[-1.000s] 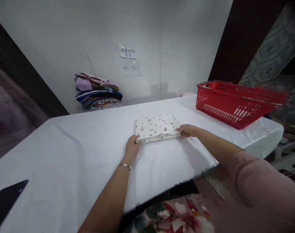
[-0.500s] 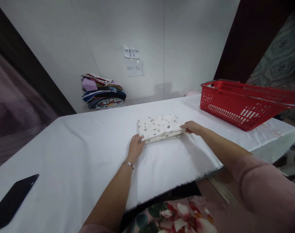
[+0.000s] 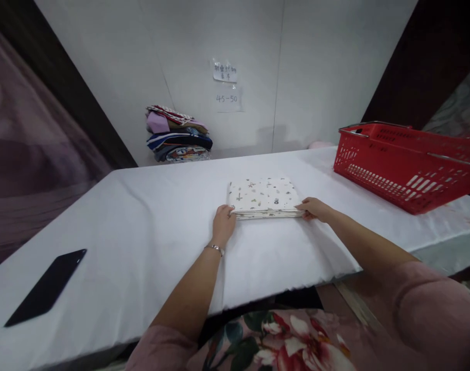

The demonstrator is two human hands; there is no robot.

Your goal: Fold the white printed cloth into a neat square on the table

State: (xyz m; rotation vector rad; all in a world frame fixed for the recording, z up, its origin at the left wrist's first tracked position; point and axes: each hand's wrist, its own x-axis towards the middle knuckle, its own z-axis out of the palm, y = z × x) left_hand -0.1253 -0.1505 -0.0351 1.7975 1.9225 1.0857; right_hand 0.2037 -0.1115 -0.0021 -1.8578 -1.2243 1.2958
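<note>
A folded white cloth with small printed figures [image 3: 263,195] lies flat on the white-covered table [image 3: 150,226]. My left hand [image 3: 224,223] grips its near left corner, a bracelet on the wrist. My right hand [image 3: 315,208] pinches the near right corner. Both arms reach forward from pink sleeves.
A red plastic basket [image 3: 404,159] with metal handles stands at the right end of the table. A stack of folded coloured fabrics [image 3: 178,134] rests at the back by the wall, under two paper notes [image 3: 226,85]. A black phone [image 3: 46,286] lies at the near left.
The view has swung left. The folded cloth has turned square to me and sits flatter, with both hands still at its near corners.
</note>
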